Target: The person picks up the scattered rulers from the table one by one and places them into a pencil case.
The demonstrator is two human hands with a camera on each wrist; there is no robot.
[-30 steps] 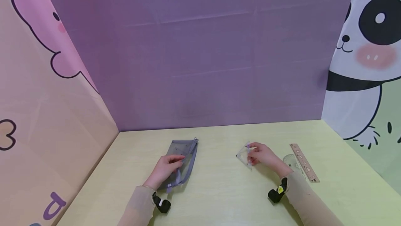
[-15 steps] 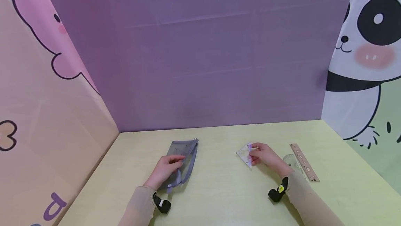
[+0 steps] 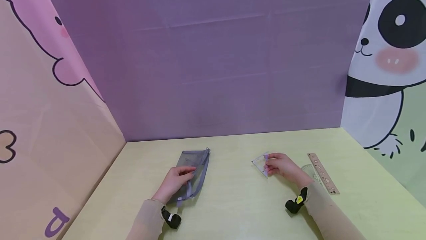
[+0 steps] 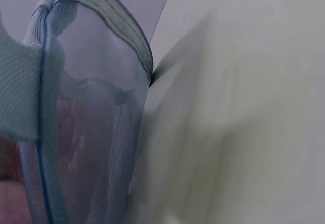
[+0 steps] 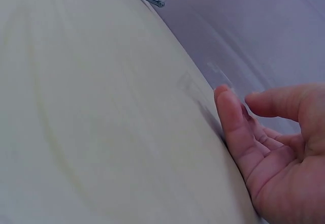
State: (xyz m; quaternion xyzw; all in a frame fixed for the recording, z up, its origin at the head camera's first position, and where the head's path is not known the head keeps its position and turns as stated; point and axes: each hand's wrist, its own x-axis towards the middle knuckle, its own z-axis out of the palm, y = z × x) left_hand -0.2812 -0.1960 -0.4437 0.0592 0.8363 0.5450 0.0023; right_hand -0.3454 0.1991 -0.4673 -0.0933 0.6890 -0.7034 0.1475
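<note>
On the left of the table, my left hand point(image 3: 174, 181) grips the open edge of a grey mesh zip pouch point(image 3: 202, 173). The left wrist view shows fingers through the pouch's see-through mesh point(image 4: 96, 46), with the thumb outside at the lower left. Right of centre, my right hand point(image 3: 284, 166) pinches a clear plastic set square point(image 3: 259, 163) by its right side, between thumb and fingers. Its pointed corner faces left, toward the pouch. In the right wrist view the set square is barely visible beyond the fingertips.
A clear protractor point(image 3: 308, 170) lies flat beside my right forearm, partly hidden by it. Along its right side lies a pink ruler point(image 3: 323, 173) with cut-out shapes. A purple cloth wall point(image 3: 213, 66) rises behind the pale table point(image 3: 229, 210), with printed cloth walls on both sides.
The set square has turned a little in my right fingers, its face now more toward the head camera. My left hand keeps its grip on the pouch in the same place.
</note>
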